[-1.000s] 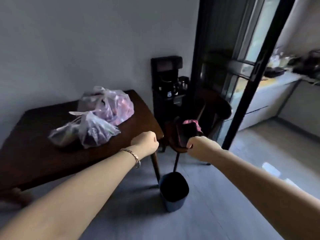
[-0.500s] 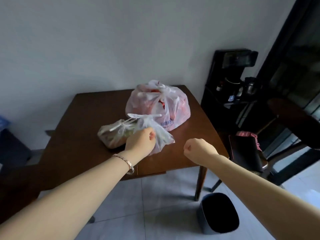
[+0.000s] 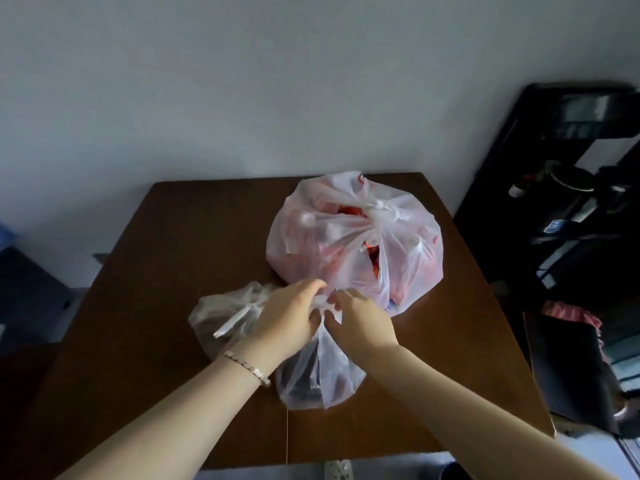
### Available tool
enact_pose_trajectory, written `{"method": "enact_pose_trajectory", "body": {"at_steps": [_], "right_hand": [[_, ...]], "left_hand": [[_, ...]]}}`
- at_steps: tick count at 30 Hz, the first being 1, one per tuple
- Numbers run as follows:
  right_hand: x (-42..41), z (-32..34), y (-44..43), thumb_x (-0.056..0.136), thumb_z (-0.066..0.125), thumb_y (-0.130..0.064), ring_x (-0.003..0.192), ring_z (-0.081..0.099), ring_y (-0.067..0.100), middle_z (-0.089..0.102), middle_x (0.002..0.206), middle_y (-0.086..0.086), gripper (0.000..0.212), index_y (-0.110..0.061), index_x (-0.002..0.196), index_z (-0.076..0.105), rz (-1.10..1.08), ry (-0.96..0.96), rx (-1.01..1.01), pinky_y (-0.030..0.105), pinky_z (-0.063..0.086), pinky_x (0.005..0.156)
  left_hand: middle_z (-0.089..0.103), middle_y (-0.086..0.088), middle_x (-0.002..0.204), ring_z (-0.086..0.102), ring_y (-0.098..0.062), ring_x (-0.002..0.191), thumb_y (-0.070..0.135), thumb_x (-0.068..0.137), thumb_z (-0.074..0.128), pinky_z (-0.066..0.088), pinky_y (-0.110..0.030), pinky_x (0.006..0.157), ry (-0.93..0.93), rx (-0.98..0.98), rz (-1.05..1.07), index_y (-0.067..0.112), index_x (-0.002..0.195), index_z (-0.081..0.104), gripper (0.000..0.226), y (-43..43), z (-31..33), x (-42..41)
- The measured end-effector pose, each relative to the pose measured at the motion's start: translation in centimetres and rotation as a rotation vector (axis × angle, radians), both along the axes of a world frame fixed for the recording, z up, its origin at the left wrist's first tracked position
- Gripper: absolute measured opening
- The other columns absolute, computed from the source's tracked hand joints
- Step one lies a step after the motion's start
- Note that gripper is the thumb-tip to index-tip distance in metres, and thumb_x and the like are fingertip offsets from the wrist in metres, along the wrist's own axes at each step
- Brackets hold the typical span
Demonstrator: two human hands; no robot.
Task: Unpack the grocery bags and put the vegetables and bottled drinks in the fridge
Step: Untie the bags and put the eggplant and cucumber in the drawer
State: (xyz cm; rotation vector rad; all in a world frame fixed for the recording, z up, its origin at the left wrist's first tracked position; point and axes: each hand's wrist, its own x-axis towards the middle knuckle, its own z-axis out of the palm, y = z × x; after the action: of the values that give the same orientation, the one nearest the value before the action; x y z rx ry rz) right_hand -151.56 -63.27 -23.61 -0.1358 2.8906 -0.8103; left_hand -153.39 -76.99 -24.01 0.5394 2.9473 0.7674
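Head view, left hand [image 3: 287, 317], right hand [image 3: 363, 320] pinching bag [image 3: 322, 379]

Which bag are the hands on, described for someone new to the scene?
On the brown table lie three tied plastic bags. It is the nearest bag, before the big pinkish bag and right of the small clear bag. Only its knot is pinched by the left hand and right hand.

2 arms extended, converging; left hand [image 3: 289, 318], right hand [image 3: 360, 317] pinching bag knot [image 3: 323, 304], fingers curled.
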Motion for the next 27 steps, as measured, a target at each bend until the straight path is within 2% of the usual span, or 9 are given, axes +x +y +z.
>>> {"method": "enact_pose_trajectory", "body": {"at_steps": [3,6,11,14,16,18,21,23,27], "right_hand": [[-2.1,-1.1,-0.9,0.094,0.051,-0.033,0.112,0.055,0.023,0.050,0.126,0.002,0.039,-0.018,0.131,0.047,0.065,-0.131,0.092,0.035,0.048,0.091],[-3.2,-2.0,-1.3,0.094,0.046,-0.020,0.104,0.059,0.025,0.054,0.121,0.003,0.027,-0.016,0.119,0.053,0.061,-0.186,0.134,0.033,0.047,0.084],[-4.3,-2.6,-1.1,0.089,0.047,-0.011,0.095,0.058,0.019,0.061,0.114,0.000,0.027,-0.017,0.112,0.060,-0.028,-0.170,0.052,0.027,0.041,0.075],[-3.4,-2.7,-1.2,0.089,0.052,-0.011,0.088,0.062,0.017,0.064,0.106,-0.001,0.026,-0.017,0.108,0.067,-0.034,-0.006,-0.031,0.023,0.045,0.071],[-2.7,-3.3,-1.4,0.081,0.056,-0.015,0.070,0.063,0.009,0.067,0.086,-0.003,0.018,-0.016,0.089,0.073,-0.058,0.180,-0.110,0.015,0.045,0.059],[-2.1,-4.0,-1.5,0.074,0.065,-0.013,0.068,0.057,0.001,0.065,0.078,-0.007,0.011,-0.014,0.082,0.073,-0.118,0.283,-0.206,0.008,0.044,0.057],[-1.6,-4.2,-0.8,0.070,0.076,-0.007,0.076,0.055,-0.012,0.060,0.080,-0.017,0.017,-0.015,0.085,0.072,-0.254,0.247,-0.335,0.005,0.046,0.064],[-1.3,-4.1,-0.4,0.068,0.080,-0.001,0.078,0.059,-0.006,0.061,0.078,-0.020,0.023,-0.017,0.083,0.073,-0.331,0.221,-0.368,0.011,0.049,0.064],[-1.6,-3.6,-0.4,0.070,0.077,0.002,0.082,0.058,-0.004,0.059,0.079,-0.021,0.023,-0.018,0.080,0.072,-0.422,0.234,-0.369,0.005,0.045,0.065]], "left_hand": [[0.066,0.003,0.106,0.062,-0.019,0.101,0.019,0.089,0.052,0.049,-0.033,0.086,-0.093,-0.104,-0.040,0.021,0.113,0.059,0.025,0.1,-0.9,-1.9],[0.064,-0.001,0.105,0.060,-0.022,0.099,0.018,0.091,0.047,0.048,-0.031,0.083,-0.087,-0.263,-0.081,0.020,0.113,0.060,0.026,-0.2,-1.4,-3.5],[0.065,0.001,0.072,0.064,-0.026,0.074,0.024,0.074,0.041,0.044,-0.029,0.062,-0.312,-0.104,-0.162,0.023,0.068,0.063,0.022,-0.8,-3.3,-5.4],[0.066,0.000,0.088,0.060,-0.018,0.086,0.026,0.086,0.053,0.038,-0.022,0.067,-0.264,-0.162,-0.175,0.015,0.090,0.064,0.016,-1.8,-2.6,-5.9],[0.063,-0.001,0.095,0.056,-0.017,0.089,0.028,0.088,0.053,0.035,-0.023,0.067,-0.190,-0.140,-0.178,0.013,0.093,0.060,0.017,-2.0,-2.6,-6.3],[0.057,0.000,0.090,0.051,-0.015,0.084,0.027,0.088,0.054,0.034,-0.022,0.066,-0.255,-0.044,-0.168,0.015,0.084,0.054,0.013,-2.0,-2.4,-6.4],[0.048,0.008,0.072,0.050,-0.006,0.068,0.029,0.088,0.060,0.034,-0.012,0.056,-0.480,0.249,-0.065,0.019,0.069,0.047,0.026,-1.8,-2.5,-5.9],[0.048,0.011,0.061,0.048,0.002,0.055,0.034,0.086,0.062,0.036,-0.008,0.052,-0.565,0.458,0.080,0.019,0.067,0.049,0.027,-1.6,-2.4,-5.2],[0.053,0.011,0.057,0.050,0.006,0.049,0.029,0.088,0.060,0.036,-0.007,0.048,-0.546,0.680,0.253,0.014,0.072,0.055,0.022,-1.3,-2.4,-4.1]]}}
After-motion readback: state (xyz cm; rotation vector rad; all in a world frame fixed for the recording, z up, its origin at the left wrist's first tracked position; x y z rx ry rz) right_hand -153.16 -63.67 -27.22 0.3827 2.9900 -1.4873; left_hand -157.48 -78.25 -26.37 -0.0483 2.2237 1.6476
